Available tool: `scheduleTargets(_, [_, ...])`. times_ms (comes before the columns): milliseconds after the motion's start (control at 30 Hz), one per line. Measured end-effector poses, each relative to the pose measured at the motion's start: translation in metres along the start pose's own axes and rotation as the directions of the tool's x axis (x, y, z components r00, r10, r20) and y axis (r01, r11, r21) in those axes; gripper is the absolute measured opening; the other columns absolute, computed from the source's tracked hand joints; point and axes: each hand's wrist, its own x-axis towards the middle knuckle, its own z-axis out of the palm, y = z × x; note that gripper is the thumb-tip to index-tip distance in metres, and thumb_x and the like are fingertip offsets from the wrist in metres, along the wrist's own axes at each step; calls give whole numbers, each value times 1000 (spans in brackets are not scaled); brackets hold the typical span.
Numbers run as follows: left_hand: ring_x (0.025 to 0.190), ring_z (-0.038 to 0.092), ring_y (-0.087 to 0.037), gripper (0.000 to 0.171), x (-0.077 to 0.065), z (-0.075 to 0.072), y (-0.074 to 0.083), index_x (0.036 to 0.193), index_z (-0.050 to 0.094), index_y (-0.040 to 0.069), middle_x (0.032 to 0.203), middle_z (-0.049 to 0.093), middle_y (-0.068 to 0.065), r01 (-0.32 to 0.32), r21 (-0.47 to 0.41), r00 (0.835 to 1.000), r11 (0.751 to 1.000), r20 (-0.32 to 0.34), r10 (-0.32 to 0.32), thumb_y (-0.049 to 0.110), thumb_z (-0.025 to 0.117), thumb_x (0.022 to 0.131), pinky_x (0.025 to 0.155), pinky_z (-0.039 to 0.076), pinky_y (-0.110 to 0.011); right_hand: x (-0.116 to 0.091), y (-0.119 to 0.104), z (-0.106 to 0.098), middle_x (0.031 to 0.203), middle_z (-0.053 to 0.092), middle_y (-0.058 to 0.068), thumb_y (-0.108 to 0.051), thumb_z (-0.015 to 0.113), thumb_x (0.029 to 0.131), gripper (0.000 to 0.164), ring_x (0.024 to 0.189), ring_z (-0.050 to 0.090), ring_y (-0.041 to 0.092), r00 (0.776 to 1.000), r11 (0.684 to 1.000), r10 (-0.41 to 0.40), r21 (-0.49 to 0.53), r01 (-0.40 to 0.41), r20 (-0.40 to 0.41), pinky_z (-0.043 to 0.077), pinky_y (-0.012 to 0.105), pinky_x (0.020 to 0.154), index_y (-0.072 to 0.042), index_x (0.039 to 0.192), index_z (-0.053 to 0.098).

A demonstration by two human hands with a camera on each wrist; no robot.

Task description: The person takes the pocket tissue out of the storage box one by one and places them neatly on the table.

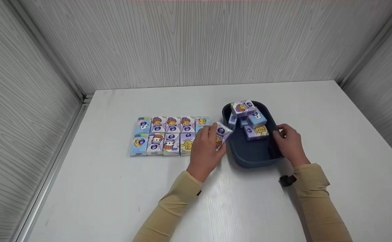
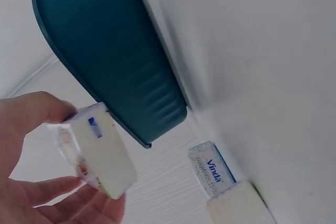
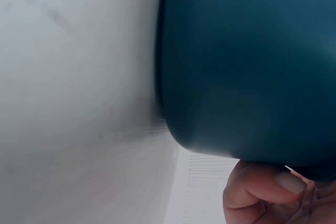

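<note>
My left hand [image 1: 204,153] pinches a small purple-and-white tissue pack [image 1: 223,131] between thumb and fingers, beside the left rim of a dark blue plastic bin [image 1: 254,163]. In the left wrist view the held tissue pack [image 2: 107,153] is tilted, with its pale side showing. My right hand [image 1: 291,144] grips the bin's right side at the rim. From the right wrist, curled fingers [image 3: 262,187] show against the bin wall [image 3: 247,77]. Several purple and blue tissue packs [image 1: 256,131] lie piled at the bin's far end.
Left of the bin, more tissue packs [image 1: 171,144] lie side by side in two rows on the white table [image 1: 108,195]; my left hand covers the rows' right end. One blue pack [image 2: 211,169] shows the word Vinda. Wood-grain panels [image 1: 196,43] enclose the table at the back and sides.
</note>
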Motion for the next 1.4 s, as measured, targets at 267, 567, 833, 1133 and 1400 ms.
scheduleTargets(267, [104, 54, -27, 60, -7, 0, 0, 132, 48, -2, 115, 54, -15, 79, 66, 987, 995, 135, -88, 28, 70, 85, 85, 49, -36, 1, 1, 1, 87, 54, 14, -20, 48, 98, 33, 74, 48, 23, 1000, 1000, -2, 11, 2, -3, 42, 33, 62, 4, 121, 55])
scheduleTargets(567, [93, 59, -31, 52, -12, 4, -3, 118, 57, -3, 106, 59, -17, 143, 167, 949, 975, 257, -183, 26, 75, 79, 72, 52, -41, 0, 2, -1, 85, 54, 14, -19, 48, 98, 33, 73, 48, 24, 1000, 1000, -10, 4, 10, 7, 42, 35, 62, 3, 121, 55])
scheduleTargets(833, [99, 57, -30, 53, -9, -2, -1, 121, 58, 2, 111, 57, -16, 115, 221, 892, 968, 406, -198, 28, 77, 79, 74, 52, -41, -2, 3, 0, 84, 54, 14, -20, 48, 99, 33, 71, 47, 24, 1000, 1000, -15, -8, 15, -5, 41, 34, 61, 4, 121, 55])
scheduleTargets(1133, [95, 58, -25, 33, -6, -17, 3, 112, 65, 10, 105, 61, -6, -154, 162, 854, 975, 519, 49, 2, 72, 81, 77, 50, -39, 0, 1, -1, 86, 53, 14, -19, 48, 98, 33, 74, 47, 24, 1000, 1000, -5, -6, 5, -5, 41, 34, 62, 4, 120, 55])
scheduleTargets(1400, [86, 61, -24, 21, -5, -13, 3, 94, 74, 10, 93, 66, -6, -193, 175, 858, 965, 508, 80, -4, 62, 86, 73, 51, -34, 0, 0, -1, 86, 52, 14, -18, 47, 98, 33, 74, 47, 24, 1000, 1000, -2, -8, 2, 2, 41, 34, 62, 4, 121, 54])
